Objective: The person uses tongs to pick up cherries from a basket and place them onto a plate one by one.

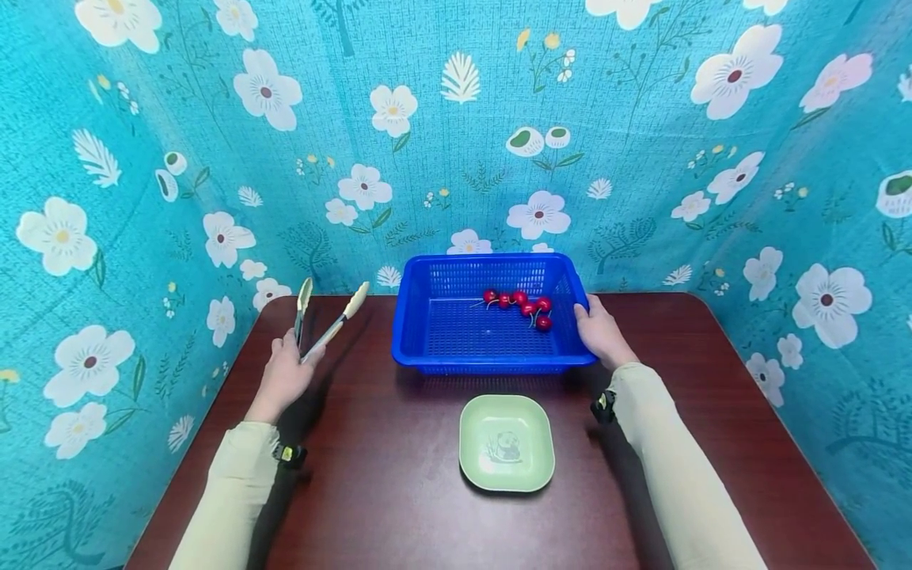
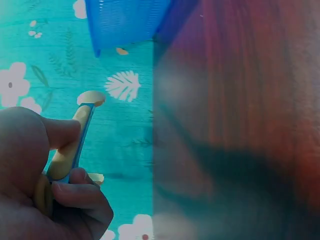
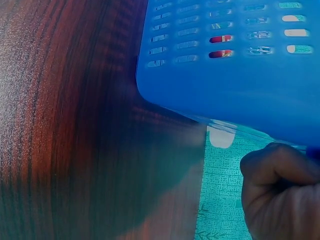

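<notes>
At the left of the head view, my left hand [image 1: 286, 372] grips a pair of tongs [image 1: 329, 328] with cream tips. The tong arms stand spread apart, pointing away from me. In the left wrist view, my thumb and curled fingers lie around the tongs' handle [image 2: 70, 145]. My right hand [image 1: 604, 331] holds the right rim of a blue plastic basket [image 1: 492, 366]. Several red cherries [image 1: 529, 309] with stems lie in the basket, toward its right back. In front of the basket sits a light green square dish [image 1: 506, 481] with a panda print; neither hand touches it.
The dark wooden table [image 1: 399, 491] carries the basket near its far edge. A teal curtain [image 1: 456, 158] with white flowers hangs close behind the table and along both sides.
</notes>
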Action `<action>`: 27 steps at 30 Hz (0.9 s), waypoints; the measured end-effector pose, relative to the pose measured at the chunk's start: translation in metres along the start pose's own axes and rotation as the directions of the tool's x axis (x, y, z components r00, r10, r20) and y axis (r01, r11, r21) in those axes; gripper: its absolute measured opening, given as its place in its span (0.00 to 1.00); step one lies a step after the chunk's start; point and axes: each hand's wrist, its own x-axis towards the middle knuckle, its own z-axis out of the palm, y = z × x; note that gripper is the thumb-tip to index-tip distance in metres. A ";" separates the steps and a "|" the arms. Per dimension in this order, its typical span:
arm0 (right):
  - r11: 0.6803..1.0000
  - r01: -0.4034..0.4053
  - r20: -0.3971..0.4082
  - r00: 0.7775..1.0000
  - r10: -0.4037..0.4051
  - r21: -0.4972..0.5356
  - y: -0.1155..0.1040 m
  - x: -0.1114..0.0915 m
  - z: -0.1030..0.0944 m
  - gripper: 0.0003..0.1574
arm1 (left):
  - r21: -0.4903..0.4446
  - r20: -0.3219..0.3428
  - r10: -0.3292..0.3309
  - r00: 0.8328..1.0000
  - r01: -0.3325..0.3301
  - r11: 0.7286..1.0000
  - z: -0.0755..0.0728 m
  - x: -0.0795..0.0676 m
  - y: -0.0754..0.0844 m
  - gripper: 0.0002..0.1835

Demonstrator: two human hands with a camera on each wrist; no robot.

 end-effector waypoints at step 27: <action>1.000 -0.016 0.009 1.000 0.016 -0.016 -0.001 -0.001 -0.001 0.38 | 0.019 -0.049 0.226 0.973 -0.225 0.974 0.014 0.006 0.089 0.40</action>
